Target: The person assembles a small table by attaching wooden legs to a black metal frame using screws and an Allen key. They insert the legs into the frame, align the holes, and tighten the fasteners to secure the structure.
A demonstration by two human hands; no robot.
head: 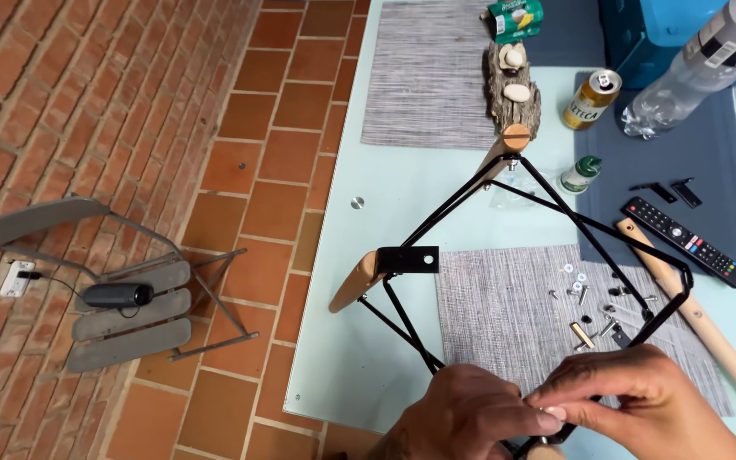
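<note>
A black metal wire frame point(504, 221) with wooden legs point(355, 281) lies on a pale glass table point(402, 196). My left hand point(462, 417) and my right hand point(641, 405) meet at the frame's near corner at the bottom edge. Fingertips of both pinch a small pale part there against the frame; the part is too small to identify. Loose screws, washers and small fittings point(589, 311) lie scattered on a grey woven placemat point(504, 315) just beyond my right hand.
A loose wooden leg point(709, 328) and a black remote control point(683, 240) lie at right. Farther back sit a gold drink can point(591, 99), a small green-capped bottle point(581, 175), a plastic bottle point(700, 64), a bark log point(513, 89), a second placemat point(428, 77). A grey chair point(121, 298) stands on brick floor.
</note>
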